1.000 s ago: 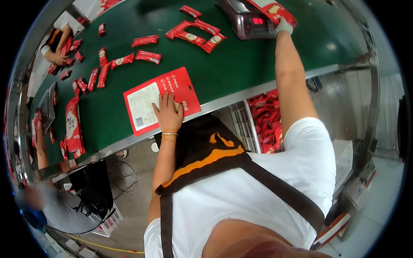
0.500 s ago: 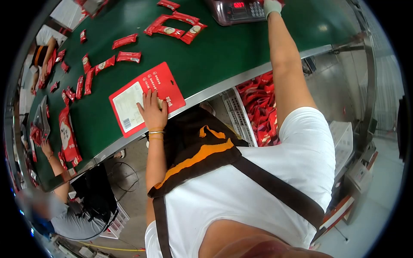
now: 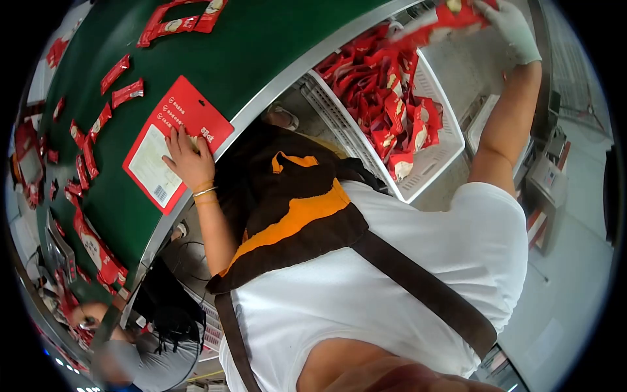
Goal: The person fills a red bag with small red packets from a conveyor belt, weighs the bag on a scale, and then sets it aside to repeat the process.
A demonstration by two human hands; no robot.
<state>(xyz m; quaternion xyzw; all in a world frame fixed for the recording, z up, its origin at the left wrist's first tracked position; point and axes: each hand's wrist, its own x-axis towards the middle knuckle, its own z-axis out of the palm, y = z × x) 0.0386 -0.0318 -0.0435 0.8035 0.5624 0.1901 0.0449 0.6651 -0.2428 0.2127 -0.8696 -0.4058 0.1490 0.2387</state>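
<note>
My left hand [image 3: 189, 157] lies flat on a red pouch [image 3: 214, 124] with a white label panel, its fingers stretched out. The pouch rests on the green table at the front edge. My right hand [image 3: 513, 29], in a pale glove, grips the end of a red bag [image 3: 444, 25], slightly blurred, held out beyond the table edge. Beneath and beside that bag stands a white plastic crate [image 3: 450, 127] heaped with red packets [image 3: 392, 98].
Small red packets [image 3: 127, 93] are scattered across the green table [image 3: 215, 59]. A larger red bag [image 3: 95, 245] lies farther left, near a scale [image 3: 62, 245]. A co-worker in a grey shirt [image 3: 166, 356] is at the lower left. The metal table rim [image 3: 261, 98] runs between me and the table.
My right hand has moved from beside the scale out past the table's right edge, now carrying a red bag. The view has turned to the right. My left hand stays on the pouch.
</note>
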